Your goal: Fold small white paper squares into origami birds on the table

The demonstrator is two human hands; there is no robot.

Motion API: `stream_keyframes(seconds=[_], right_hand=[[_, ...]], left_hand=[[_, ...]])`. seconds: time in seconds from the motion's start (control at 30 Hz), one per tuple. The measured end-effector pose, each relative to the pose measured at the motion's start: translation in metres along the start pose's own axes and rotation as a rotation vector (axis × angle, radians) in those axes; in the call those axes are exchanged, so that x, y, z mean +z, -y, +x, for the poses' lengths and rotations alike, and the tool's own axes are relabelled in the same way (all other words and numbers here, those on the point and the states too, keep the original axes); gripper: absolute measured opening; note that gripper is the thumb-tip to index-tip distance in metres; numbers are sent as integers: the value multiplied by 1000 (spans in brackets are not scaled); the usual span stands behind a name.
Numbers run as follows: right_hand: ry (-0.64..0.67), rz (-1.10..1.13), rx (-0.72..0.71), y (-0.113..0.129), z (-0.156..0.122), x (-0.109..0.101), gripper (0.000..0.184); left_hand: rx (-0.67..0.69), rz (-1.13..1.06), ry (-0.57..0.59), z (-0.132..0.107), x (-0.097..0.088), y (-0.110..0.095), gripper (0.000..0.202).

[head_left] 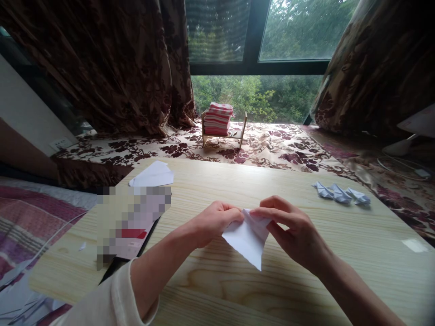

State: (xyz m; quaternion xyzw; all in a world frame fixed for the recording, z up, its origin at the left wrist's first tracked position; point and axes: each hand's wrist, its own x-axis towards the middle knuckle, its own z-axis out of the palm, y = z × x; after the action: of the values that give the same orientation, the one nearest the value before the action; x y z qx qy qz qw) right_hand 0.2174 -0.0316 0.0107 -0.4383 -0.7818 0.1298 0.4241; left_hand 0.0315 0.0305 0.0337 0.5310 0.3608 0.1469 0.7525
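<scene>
A folded piece of white paper (pixel 248 237) is held up between my two hands, just above the wooden tabletop. My left hand (pixel 217 222) pinches its upper left edge, thumb on top. At the upper right corner, my right hand (pixel 291 226) grips the paper between thumb and fingers. The lower edge of the sheet looks torn and hangs to a point toward me. Several small folded paper pieces (pixel 341 194) sit in a row at the table's far right.
White paper sheets (pixel 152 174) lie at the table's (pixel 210 181) far left, near a tablet-like device (pixel 136 235), partly pixelated. A paper scrap (pixel 82 246) lies at the left edge. Beyond, a small wooden rack (pixel 242 136) holds folded pink-striped cloths (pixel 217 120) on the window ledge.
</scene>
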Motion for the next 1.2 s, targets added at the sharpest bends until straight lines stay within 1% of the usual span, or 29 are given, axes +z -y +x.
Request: stream_keyframes(seconds=[0.2, 0.4, 0.63, 0.87, 1.07, 1.2], right_hand=[[-24, -1, -25, 1, 2, 0, 35], [-30, -20, -19, 1, 1, 2, 33], [-60, 3, 37, 3, 3, 3, 26], [-69, 61, 95, 5, 4, 2, 25], [-81, 49, 74, 8, 5, 2, 17], [-86, 33, 95, 9, 5, 4, 15]], left_hand=[[1, -24, -7, -1, 1, -3, 16], [24, -41, -50, -1, 1, -3, 15], [14, 6, -6, 0, -1, 0, 15], [4, 35, -17, -1, -1, 1, 20], [25, 39, -14, -1, 0, 0, 16], [24, 54, -17, -3, 2, 1, 17]])
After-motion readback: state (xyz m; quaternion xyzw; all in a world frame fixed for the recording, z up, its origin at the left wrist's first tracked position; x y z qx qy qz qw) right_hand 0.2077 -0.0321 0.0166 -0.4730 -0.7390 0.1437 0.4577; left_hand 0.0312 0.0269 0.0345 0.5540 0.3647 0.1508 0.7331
